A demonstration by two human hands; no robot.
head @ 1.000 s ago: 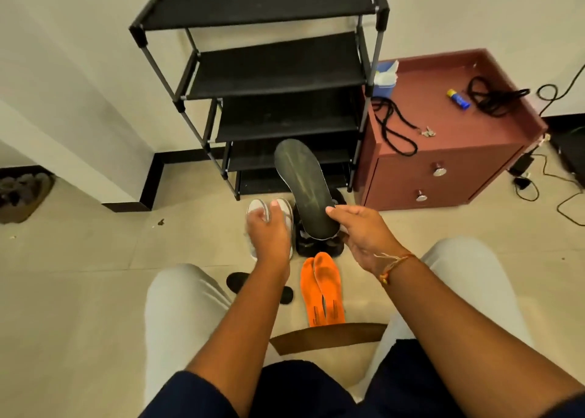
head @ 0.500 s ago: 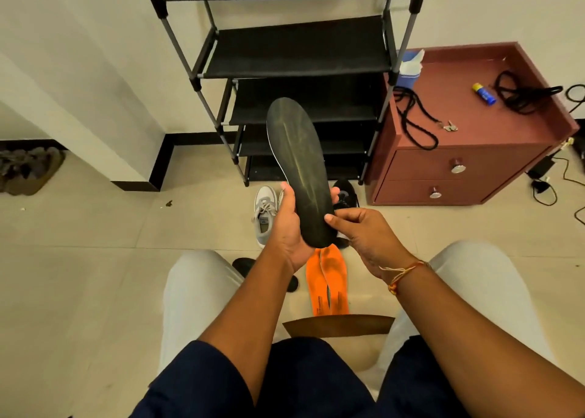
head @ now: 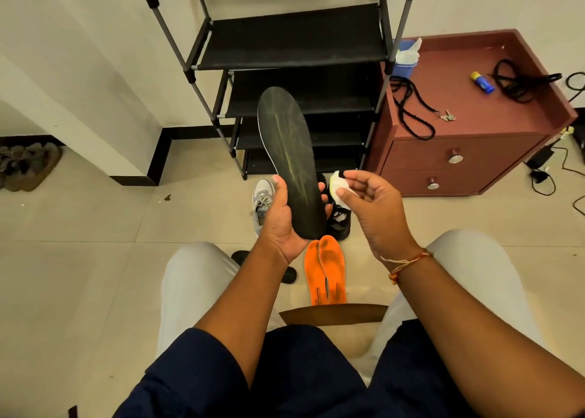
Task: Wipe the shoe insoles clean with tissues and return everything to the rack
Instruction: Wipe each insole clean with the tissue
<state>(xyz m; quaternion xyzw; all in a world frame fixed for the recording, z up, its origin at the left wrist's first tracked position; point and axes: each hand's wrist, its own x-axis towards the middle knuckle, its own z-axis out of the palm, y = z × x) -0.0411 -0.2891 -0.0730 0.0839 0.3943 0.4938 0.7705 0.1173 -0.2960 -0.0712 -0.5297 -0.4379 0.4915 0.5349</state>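
The black insole point(head: 289, 161) stands upright in our left hand point(head: 281, 218), whose thumb and fingers curl round its heel end. Our right hand point(head: 373, 205), steadying that heel half a second ago, is now off it and just to its right, pinching a small tissue point(head: 338, 186). We judge that wiping is about to begin. The orange insoles point(head: 326, 275) wait on the floor below both hands.
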